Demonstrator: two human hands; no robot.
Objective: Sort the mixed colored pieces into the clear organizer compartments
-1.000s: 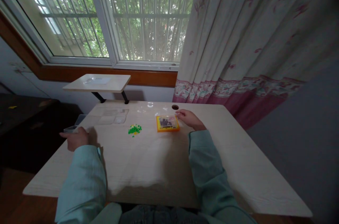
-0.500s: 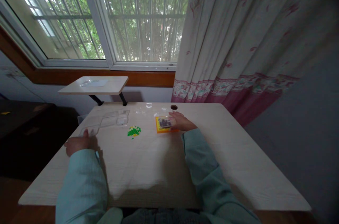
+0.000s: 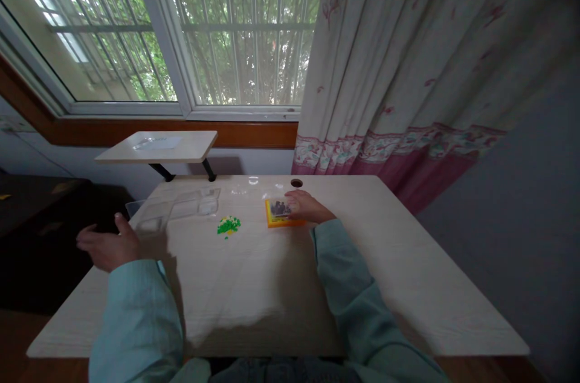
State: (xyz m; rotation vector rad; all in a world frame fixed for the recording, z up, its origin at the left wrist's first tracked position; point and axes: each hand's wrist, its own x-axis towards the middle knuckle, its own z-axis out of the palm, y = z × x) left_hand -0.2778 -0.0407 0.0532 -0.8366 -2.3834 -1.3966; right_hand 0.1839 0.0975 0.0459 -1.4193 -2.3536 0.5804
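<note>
My left hand [image 3: 109,245] is open, fingers spread and thumb up, raised above the desk's left edge with nothing in it. Close by lie clear plastic trays [image 3: 181,208], one partly over the desk's left side. My right hand [image 3: 310,208] grips the right side of a small clear packet [image 3: 280,208] with dark pieces in it. Beneath that packet is a flat yellow-orange board [image 3: 274,223], its right part covered by my fingers. Between both hands sits a small heap of green and yellow bits [image 3: 228,225].
A small raised shelf [image 3: 199,144] on black legs stands at the desk's back left, with a paper and a clear item on it. Behind the board is a round cable hole [image 3: 296,183]. The window [image 3: 244,32] and a curtain [image 3: 353,87] border the desk [image 3: 408,286].
My left hand has come away from the clear trays, moving left and up, and its fingers have spread. My right hand has stayed almost in place at the packet.
</note>
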